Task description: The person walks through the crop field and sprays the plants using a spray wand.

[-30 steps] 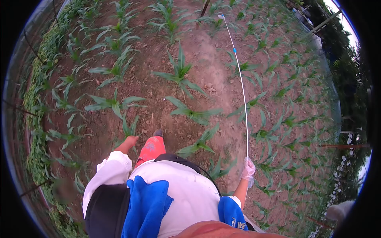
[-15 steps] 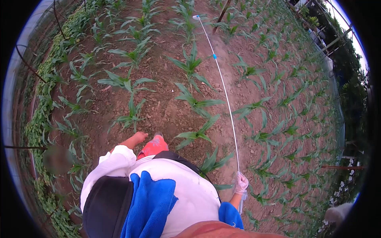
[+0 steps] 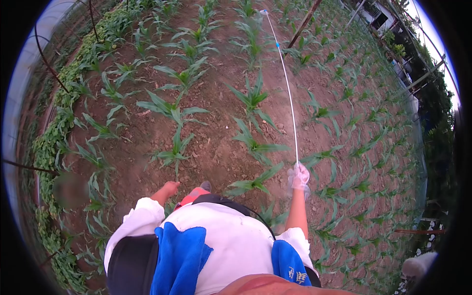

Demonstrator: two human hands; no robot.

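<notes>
My right hand [image 3: 300, 176], in a thin clear glove, is closed around the near end of a long white pole [image 3: 290, 93]. The pole reaches forward over the soil, with a blue joint [image 3: 277, 45] and a small white and blue head [image 3: 264, 11] at its far end. Bare and low in front of my body, my left hand [image 3: 171, 188] is near a young green plant [image 3: 175, 153]; its fingers look curled, but whether they hold anything is too small to tell.
Rows of leafy plants [image 3: 253, 98] stand in brown soil. A rusty post [image 3: 303, 24] leans beyond the pole's middle. Low green vines [image 3: 56, 137] line the left edge, and netting [image 3: 421, 167] runs along the right. A blue towel [image 3: 181, 258] hangs over my front.
My right hand has moved forward with the pole, after the pole's head had swung left and then back right. My left hand stays low near my body. The plants have shifted in view.
</notes>
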